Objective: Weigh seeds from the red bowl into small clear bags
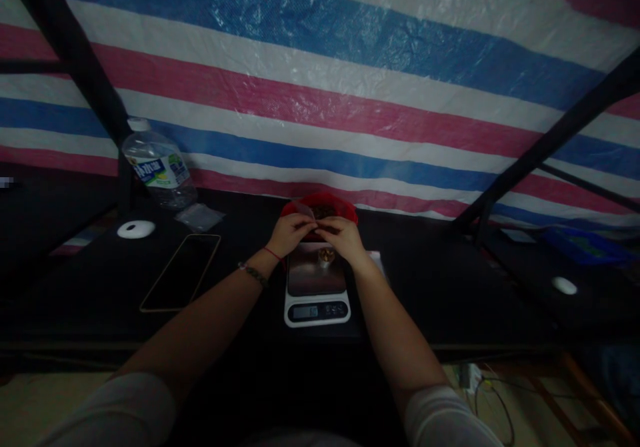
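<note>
My left hand (291,232) and my right hand (341,236) meet above the far end of a white kitchen scale (317,292). Together they pinch a small clear plastic bag (303,210), held just in front of a red bowl (320,208) with dark contents. A tiny cup of brownish bits (326,255) stands on the scale's steel plate, right under my right hand. The scale's display is lit, its digits too small to read.
A phone (181,272) lies face up on the dark table at left. Beyond it are a white round puck (136,229), a clear bag (199,216) and a water bottle (159,169). A striped tarp (350,87) hangs behind. Black frame bars slant at both sides.
</note>
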### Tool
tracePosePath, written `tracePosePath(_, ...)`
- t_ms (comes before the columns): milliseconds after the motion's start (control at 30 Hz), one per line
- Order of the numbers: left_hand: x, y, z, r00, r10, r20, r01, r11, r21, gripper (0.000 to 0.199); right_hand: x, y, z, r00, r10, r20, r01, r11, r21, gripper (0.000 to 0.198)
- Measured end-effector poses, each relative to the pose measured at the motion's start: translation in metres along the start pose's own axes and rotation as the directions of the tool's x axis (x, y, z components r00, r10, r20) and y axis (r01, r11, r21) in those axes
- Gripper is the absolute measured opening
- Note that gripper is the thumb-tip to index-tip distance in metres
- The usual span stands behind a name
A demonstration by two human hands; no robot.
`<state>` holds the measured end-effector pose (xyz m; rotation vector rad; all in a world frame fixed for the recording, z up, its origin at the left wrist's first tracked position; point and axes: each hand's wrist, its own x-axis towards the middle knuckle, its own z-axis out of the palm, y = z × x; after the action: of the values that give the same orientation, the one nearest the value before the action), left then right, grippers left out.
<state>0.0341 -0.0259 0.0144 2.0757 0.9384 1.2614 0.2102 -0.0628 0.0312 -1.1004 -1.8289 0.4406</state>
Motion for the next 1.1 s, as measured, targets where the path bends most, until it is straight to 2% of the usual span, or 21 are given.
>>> tracePosePath(333,0.000,0.000,0.002,0.999,0.033,0.030,-0.030,0.997,-0.077,0.024,-0.001,-0.003,0.002,1.000,0.000,-0.022,-0.001,0.999,-0.045,0.020)
tracePosePath(567,-0.002,0.002,0.004,1.000,0.027,0.013,-0.027,0.999,-0.041,0.023,-0.001,-0.001,0.003,0.996,0.067,-0.064,-0.069,0.997,-0.031,0.014)
tracePosePath(867,-0.003,0.008,0.002,0.999,-0.006,0.033,0.007,1.000,-0.025,0.022,-0.001,0.001,0.005,0.997,0.075,0.020,-0.074,0.996,-0.052,0.009)
tracePosePath(1100,-0.003,0.009,-0.002,0.998,0.043,0.055,-0.037,0.993,-0.112,0.023,0.000,-0.006,0.003,0.988,0.149,0.052,-0.152,0.986,0.071,0.012)
